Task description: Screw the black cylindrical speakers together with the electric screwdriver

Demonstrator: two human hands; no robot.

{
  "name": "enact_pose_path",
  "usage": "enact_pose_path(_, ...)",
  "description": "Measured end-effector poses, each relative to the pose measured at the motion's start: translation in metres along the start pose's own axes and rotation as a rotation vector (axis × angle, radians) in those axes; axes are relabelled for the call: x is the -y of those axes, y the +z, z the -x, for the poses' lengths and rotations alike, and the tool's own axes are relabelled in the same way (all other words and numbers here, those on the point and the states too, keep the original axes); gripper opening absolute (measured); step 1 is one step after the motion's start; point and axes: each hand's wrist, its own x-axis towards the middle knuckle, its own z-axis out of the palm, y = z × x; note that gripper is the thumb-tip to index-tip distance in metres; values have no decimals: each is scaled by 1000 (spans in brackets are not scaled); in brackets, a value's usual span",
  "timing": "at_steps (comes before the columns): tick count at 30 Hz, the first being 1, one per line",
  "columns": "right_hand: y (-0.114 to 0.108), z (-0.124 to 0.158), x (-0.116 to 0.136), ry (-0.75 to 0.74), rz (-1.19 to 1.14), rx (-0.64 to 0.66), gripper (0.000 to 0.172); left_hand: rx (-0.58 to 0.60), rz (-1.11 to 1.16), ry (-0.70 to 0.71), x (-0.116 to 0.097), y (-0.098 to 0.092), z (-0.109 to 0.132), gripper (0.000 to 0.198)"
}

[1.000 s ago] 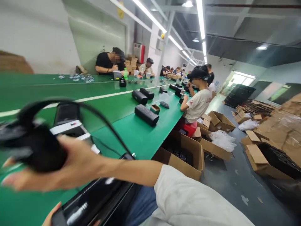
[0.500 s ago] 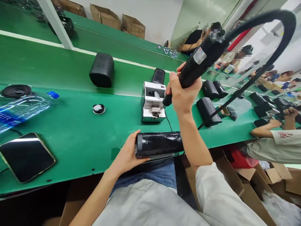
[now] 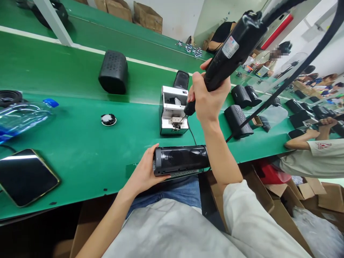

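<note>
My right hand [image 3: 211,95] is wrapped round a black electric screwdriver [image 3: 228,50] with a thick cable at its top. The tool slants down to the left, and its bit reaches the front of a white screw feeder [image 3: 174,111]. At the bench's near edge, my left hand [image 3: 146,168] grips the left end of a black speaker [image 3: 181,159] lying on its side, fingers over the top and thumb underneath. My right forearm hides the speaker's right end. A small black speaker part [image 3: 181,79] stands behind the feeder.
A phone [image 3: 28,177], a plastic bottle [image 3: 24,118] and a small round part [image 3: 108,119] lie to the left. A black speaker housing [image 3: 113,71] stands farther back; more housings [image 3: 238,122] are at right. A co-worker's arms [image 3: 306,138] rest beyond, above cardboard boxes [image 3: 287,222].
The view has shifted slightly, so bench items sit a little higher and more to the left. The screwdriver bit stays at the feeder, and my left hand keeps its hold on the speaker.
</note>
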Motion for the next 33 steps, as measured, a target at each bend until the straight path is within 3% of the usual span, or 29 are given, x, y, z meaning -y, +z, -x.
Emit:
enact_pose_path(4,0,-2,6,11,-12,248,47,-8,-3,7,1,1,-1,119)
enact_pose_path(12,4,0,5,-18,88,-61,58,-3,-13,-2,-4,-1,-1,119)
enact_pose_path(19,-7,4,16,59,-32,82,54,7,-30,-34,-6,-2,-1,118)
enact_pose_path(26,-49,14,65,51,-2,33,19,-2,-43,-17,-4,-1,-1,115)
enact_pose_path(30,-69,16,85,54,-96,9,15,-5,-42,-19,-3,-2,-1,114)
enact_pose_path(33,-79,8,80,86,45,11,15,-3,-36,-33,-2,-2,-1,111)
